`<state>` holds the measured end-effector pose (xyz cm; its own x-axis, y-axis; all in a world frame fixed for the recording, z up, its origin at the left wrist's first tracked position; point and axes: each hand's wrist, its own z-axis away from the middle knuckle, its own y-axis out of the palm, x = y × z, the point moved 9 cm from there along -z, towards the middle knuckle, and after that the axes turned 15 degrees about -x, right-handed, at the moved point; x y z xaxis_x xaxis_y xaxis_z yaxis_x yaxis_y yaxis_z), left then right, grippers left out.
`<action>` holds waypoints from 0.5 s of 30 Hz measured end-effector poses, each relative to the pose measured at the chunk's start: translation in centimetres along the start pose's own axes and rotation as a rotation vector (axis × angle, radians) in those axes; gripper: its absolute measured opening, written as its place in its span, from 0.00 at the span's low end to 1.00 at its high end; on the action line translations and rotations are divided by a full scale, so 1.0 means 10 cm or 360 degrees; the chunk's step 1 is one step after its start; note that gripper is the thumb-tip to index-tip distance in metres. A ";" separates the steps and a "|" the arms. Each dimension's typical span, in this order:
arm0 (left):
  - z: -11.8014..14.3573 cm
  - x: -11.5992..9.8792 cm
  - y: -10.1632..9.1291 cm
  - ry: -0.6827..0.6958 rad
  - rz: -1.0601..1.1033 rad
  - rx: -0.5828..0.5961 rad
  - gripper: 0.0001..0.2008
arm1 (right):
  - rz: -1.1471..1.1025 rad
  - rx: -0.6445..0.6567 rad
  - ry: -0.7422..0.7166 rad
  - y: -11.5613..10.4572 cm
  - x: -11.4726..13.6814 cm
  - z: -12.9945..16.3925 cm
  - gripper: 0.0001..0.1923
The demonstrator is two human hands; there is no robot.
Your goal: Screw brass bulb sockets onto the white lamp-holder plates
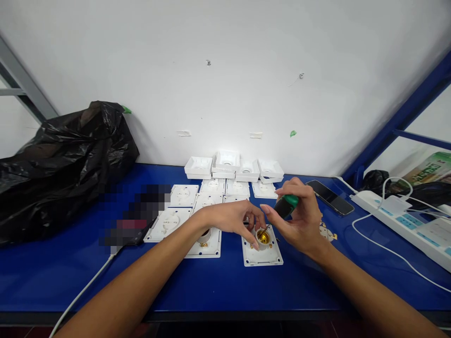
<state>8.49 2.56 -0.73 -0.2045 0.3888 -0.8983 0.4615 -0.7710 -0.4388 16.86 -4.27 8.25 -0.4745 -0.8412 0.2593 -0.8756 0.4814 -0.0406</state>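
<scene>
**Screwdriver tip inside the brass socket of the front plate**

The work seems to be in its middle part. One white square plastic plate with a brass lamp socket (262, 246) lies at the front of the blue surface (225, 286), and it is the one in hand now. A second similar plate with a round socket (205, 243) lies just beside it on the left, partly under the left forearm. Behind them lie several more flat white plates (183, 195), and near the wall are some white square box-shaped bases (227, 164) set close together. I cannot tell which of these are finished and which are waiting.

The left hand (234, 218) comes from the left with the palm down; its fingertips press on the rim of the brass socket and keep the plate steady. The right hand (299, 218) is closed around the green-and-black handle of a small screwdriver (284, 206), with the wrist bent inward. The thin shaft goes down at a slant, and its tip is inside the brass socket. Both hands are close together over this one plate.
</scene>
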 end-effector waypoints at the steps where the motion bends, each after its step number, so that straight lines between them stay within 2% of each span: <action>1: 0.00 0.00 0.00 0.0005 0.0000 0.0001 0.20 | -0.0004 0.0037 -0.0010 0.01 0.01 0.00 0.22; 4: 0.00 0.03 -0.01 -0.0011 -0.0039 0.0001 0.20 | -0.0022 0.0119 -0.0006 0.02 0.02 0.01 0.17; 6: 0.00 0.04 -0.01 -0.0025 -0.0060 0.0003 0.20 | -0.0050 0.0156 0.0040 0.04 0.01 0.02 0.17; 12: -0.01 0.05 -0.01 0.0007 -0.0080 0.0007 0.19 | 0.0009 0.0002 0.0000 -0.02 0.00 0.01 0.18; 15: -0.01 0.04 0.00 0.0016 -0.0064 0.0024 0.20 | -0.0002 0.0086 -0.0020 0.01 0.03 0.00 0.16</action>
<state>8.47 2.76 -1.10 -0.2139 0.4248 -0.8796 0.4400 -0.7620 -0.4750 16.63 -4.49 8.34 -0.4743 -0.8449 0.2474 -0.8795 0.4668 -0.0923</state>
